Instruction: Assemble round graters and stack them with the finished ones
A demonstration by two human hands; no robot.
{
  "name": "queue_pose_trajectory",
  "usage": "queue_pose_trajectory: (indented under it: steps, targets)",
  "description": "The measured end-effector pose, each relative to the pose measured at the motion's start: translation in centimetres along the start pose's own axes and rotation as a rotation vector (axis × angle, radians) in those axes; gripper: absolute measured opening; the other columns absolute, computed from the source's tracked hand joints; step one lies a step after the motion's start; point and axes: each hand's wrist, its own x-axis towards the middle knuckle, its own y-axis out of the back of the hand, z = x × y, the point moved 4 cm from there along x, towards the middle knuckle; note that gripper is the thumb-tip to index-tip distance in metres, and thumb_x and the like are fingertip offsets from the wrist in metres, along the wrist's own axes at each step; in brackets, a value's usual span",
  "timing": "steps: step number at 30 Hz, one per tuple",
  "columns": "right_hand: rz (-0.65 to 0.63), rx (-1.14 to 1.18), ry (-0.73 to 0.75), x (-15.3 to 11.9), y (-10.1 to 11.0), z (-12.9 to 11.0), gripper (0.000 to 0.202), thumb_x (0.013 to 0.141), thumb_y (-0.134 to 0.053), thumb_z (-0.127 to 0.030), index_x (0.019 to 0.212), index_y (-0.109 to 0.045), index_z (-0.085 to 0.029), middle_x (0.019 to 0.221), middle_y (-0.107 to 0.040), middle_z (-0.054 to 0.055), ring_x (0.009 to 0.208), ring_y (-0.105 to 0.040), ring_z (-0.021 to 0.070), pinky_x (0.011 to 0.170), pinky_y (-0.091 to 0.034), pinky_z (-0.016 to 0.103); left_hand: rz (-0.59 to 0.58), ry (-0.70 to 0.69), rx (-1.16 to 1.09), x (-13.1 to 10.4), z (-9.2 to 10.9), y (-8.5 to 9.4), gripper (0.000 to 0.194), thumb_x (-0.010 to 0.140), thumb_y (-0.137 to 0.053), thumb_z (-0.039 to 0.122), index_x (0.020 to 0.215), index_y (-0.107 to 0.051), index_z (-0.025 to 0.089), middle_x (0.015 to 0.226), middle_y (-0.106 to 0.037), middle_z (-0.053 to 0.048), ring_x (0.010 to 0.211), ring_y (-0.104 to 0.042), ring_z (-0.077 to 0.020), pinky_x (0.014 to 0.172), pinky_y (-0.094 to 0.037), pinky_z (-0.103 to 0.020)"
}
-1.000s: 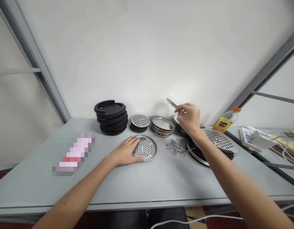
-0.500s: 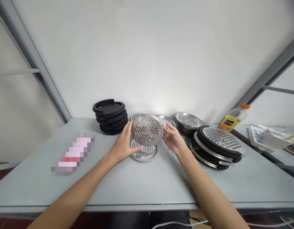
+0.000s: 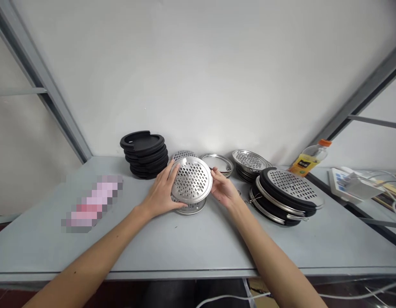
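A round metal grater plate (image 3: 192, 179), full of slots, is tilted up between my two hands. My left hand (image 3: 162, 188) grips its left edge, thumb low and fingers along the upper rim. At the right edge, my right hand (image 3: 224, 188) pinches the rim. Another slotted plate (image 3: 193, 208) lies on the table just under it, mostly covered. Behind sits a further grater plate (image 3: 184, 155), partly hidden. Plain shiny metal dishes (image 3: 218, 162) are stacked behind my right hand.
Black ring-shaped holders (image 3: 143, 154) form a stack at back left. More grater plates (image 3: 251, 161) are piled at back right, beside assembled black-rimmed graters (image 3: 286, 194). A bottle (image 3: 308, 158) and a power strip (image 3: 343, 186) stand further right. A blurred pink object (image 3: 95, 201) lies left.
The held plate has turned, its slotted face now brighter and more toward me, and it has come down over the lower plate. The whole view has shifted slightly.
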Motion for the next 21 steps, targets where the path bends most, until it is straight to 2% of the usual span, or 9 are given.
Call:
queue_pose_trajectory:
  steps: [6, 11, 16, 21]
  targets:
    - [0.033, -0.098, 0.003, 0.4, 0.6, 0.2, 0.042, 0.059, -0.081, -0.021, 0.098, -0.068, -0.026, 0.082, -0.071, -0.003, 0.068, -0.062, 0.0129, 0.068, -0.050, 0.027, -0.058, 0.068, -0.049, -0.1, -0.1, -0.2, 0.128, 0.060, -0.082, 0.053, 0.150, 0.007, 0.032, 0.160, 0.005, -0.012, 0.144, -0.010, -0.0407, 0.113, -0.021, -0.057]
    - [0.014, -0.308, 0.104, 0.5, 1.0, -0.5, 0.041, 0.064, -0.078, -0.028, 0.104, -0.069, -0.023, 0.081, -0.071, 0.000, 0.070, -0.060, 0.0134, 0.067, -0.047, 0.027, -0.099, 0.057, -0.096, 0.0, -0.1, 0.3, 0.127, 0.058, -0.080, 0.057, 0.152, 0.001, 0.029, 0.157, -0.014, -0.010, 0.142, -0.018, -0.0379, 0.115, -0.023, -0.052]
    - [-0.010, -0.654, 0.222, 0.3, 0.8, -1.3, 0.034, 0.076, -0.066, -0.042, 0.102, -0.072, -0.020, 0.075, -0.067, 0.001, 0.071, -0.059, 0.0162, 0.070, -0.047, 0.030, -0.187, 0.057, -0.132, 0.0, -0.3, 0.2, 0.126, 0.060, -0.075, 0.065, 0.152, 0.001, 0.024, 0.157, -0.018, -0.011, 0.142, -0.020, -0.0364, 0.114, -0.025, -0.050]
    - [-0.144, -1.072, 0.343, -0.3, 0.2, -1.5, 0.040, 0.085, -0.056, -0.050, 0.106, -0.071, -0.020, 0.085, -0.069, 0.004, 0.087, -0.061, 0.0225, 0.081, -0.046, 0.036, -0.247, 0.075, -0.144, -0.2, -0.6, -0.2, 0.128, 0.059, -0.074, 0.067, 0.153, -0.001, 0.021, 0.156, -0.020, -0.013, 0.142, -0.021, -0.0358, 0.115, -0.025, -0.049]
